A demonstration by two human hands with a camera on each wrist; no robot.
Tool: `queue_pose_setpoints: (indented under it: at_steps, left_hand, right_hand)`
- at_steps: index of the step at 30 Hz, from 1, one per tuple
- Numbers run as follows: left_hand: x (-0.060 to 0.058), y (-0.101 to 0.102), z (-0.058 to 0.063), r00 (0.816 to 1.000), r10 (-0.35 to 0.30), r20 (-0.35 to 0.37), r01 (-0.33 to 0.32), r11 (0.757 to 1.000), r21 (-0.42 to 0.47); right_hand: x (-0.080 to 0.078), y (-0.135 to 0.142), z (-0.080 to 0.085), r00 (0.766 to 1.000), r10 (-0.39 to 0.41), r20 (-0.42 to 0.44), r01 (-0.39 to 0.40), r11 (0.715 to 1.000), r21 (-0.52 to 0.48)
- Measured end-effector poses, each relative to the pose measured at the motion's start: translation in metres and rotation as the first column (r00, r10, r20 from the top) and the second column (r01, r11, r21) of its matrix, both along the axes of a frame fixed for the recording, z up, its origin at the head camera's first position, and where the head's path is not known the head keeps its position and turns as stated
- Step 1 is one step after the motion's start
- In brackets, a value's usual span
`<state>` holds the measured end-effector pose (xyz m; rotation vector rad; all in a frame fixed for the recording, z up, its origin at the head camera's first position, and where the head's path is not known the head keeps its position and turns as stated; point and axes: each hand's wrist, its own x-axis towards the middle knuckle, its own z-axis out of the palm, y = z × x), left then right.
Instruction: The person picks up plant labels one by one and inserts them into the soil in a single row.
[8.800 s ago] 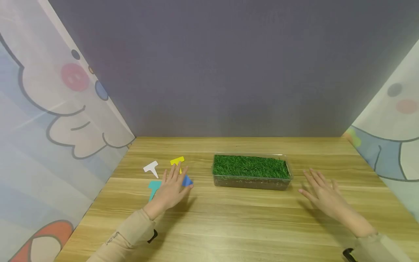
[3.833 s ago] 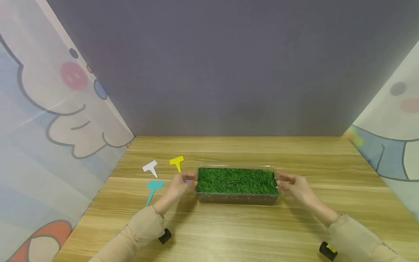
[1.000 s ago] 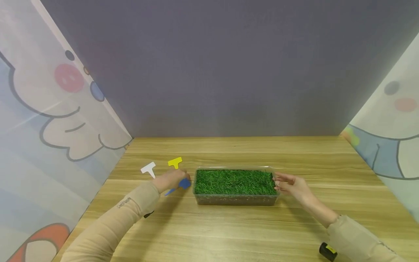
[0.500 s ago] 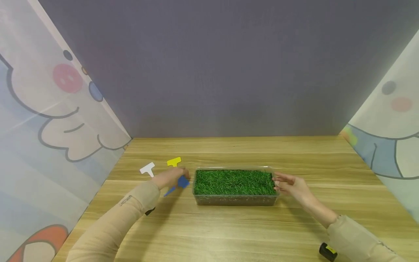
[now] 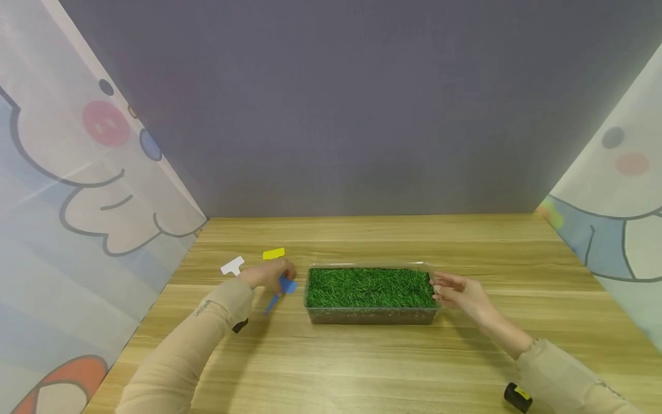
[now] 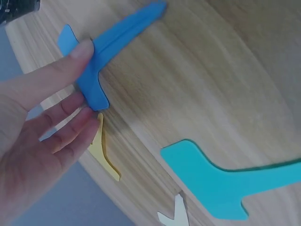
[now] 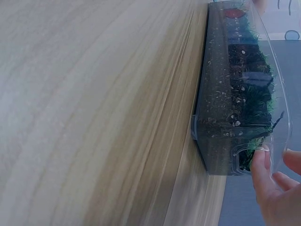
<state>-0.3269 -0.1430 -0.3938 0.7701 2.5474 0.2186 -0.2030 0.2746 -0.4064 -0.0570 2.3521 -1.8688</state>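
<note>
My left hand point(image 5: 269, 274) pinches a blue T-shaped plant label point(image 5: 289, 286) just left of the planter. In the left wrist view, the thumb point(image 6: 81, 51) presses on the label's face near its crossbar, and its pointed stem sticks out away from the hand. A clear plastic planter box point(image 5: 372, 317) holds dark soil and short green grass point(image 5: 369, 287). At the box's right end, my right hand point(image 5: 468, 296) grips the end wall and rim; the right wrist view has its thumb and finger point(image 7: 263, 176) by the moulded handle.
Behind the left hand lie a yellow plant label point(image 5: 273, 253) and a white one point(image 5: 232, 265). A teal label point(image 6: 207, 179) appears in the left wrist view; the left arm covers it in the head view. The wooden table point(image 5: 362, 368) meets a grey wall point(image 5: 331, 115).
Earlier, both hands moved the planter left and nearer. The left hand then left it and took the blue label, whose stem has lately swung toward me. The right hand stays at the box.
</note>
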Motion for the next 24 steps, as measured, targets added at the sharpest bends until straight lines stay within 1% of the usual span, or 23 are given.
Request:
queue_pose_setpoints:
  at_steps: [6, 10, 13, 17, 20, 24]
  left_hand:
    - [-0.0048, -0.0004, 0.0007, 0.999, -0.014, 0.031, 0.014, 1.000, -0.013]
    - [-0.0068, 0.0002, 0.0000, 0.999, -0.026, 0.032, 0.027, 1.000, -0.011]
    - [-0.0071, 0.0003, -0.0001, 0.999, -0.035, 0.023, 0.035, 0.999, -0.017]
    - [-0.0061, 0.0010, -0.0004, 1.000, -0.008, 0.010, 0.009, 0.999, -0.038]
    - [-0.0054, 0.0019, -0.0006, 0.999, 0.031, 0.007, -0.031, 0.998, -0.048]
    - [-0.0061, 0.0014, -0.0015, 0.999, 0.046, -0.011, -0.047, 0.998, -0.029]
  right_hand:
    - [0.0005, 0.0001, -0.0009, 1.000, -0.008, 0.003, 0.008, 1.000, -0.013]
    - [0.0003, 0.0005, -0.0017, 1.000, -0.015, 0.013, 0.016, 1.000, -0.015]
    - [-0.0001, 0.0015, -0.0033, 1.000, -0.002, 0.001, 0.002, 1.000, 0.001]
    - [0.0001, 0.0006, -0.0015, 1.000, -0.004, 0.004, 0.004, 1.000, 0.003]
    - [0.0009, -0.0012, 0.0019, 1.000, -0.012, 0.024, 0.012, 1.000, -0.002]
    - [0.0013, -0.0025, 0.0042, 0.999, -0.016, 0.036, 0.016, 1.000, 0.005]
